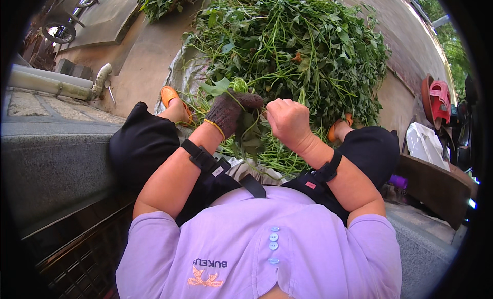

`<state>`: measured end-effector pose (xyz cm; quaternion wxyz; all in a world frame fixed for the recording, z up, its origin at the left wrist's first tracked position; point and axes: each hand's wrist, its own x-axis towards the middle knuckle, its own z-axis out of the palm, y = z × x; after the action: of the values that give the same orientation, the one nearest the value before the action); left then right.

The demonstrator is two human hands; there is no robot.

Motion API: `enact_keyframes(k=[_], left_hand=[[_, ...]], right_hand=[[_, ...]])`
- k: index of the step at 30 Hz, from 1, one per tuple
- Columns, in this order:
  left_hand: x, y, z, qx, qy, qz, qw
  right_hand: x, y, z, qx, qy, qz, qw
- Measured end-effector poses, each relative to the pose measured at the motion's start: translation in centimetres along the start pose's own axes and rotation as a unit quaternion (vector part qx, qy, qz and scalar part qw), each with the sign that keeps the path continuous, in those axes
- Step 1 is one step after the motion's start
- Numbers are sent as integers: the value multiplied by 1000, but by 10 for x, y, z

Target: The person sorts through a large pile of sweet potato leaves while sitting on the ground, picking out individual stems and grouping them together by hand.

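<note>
My left hand [233,106], in a dark knitted glove with a yellow cuff edge, is closed around a bunch of green vine stems [238,84]. A broad leaf stands out above the glove, and darker leaves [250,135] hang below it. Close on its right is my bare right hand [289,121], its fingers curled together at the hanging leaves; whether a stem is pinched between them is hidden. Before me lies a large heap of leafy vines [300,48], which look like sweet potato vines. More cut stems [277,156] lie between my legs.
A pale plastic sheet [185,71] shows under the heap's left side. White pipes [54,81] and a stone ledge [57,152] are at left. To the right stand a pink plastic stool [440,100], a white foam piece [425,145] and a wooden board [431,187].
</note>
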<state>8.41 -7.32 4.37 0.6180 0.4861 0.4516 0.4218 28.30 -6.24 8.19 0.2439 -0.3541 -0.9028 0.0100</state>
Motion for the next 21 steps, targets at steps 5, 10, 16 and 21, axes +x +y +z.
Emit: enact_keyframes(k=[5, 10, 16, 21], left_hand=[[7, 25, -10, -73, 15, -114, 991], [15, 17, -19, 185, 25, 7, 982], [14, 25, -15, 293, 12, 73, 953], [8, 15, -15, 227, 43, 82, 969]], right_hand=[[2, 15, -6, 57, -4, 36, 998], [-2, 22, -9, 39, -8, 38, 998], [6, 27, -16, 48, 64, 12, 997], [5, 41, -9, -46, -18, 0, 999]])
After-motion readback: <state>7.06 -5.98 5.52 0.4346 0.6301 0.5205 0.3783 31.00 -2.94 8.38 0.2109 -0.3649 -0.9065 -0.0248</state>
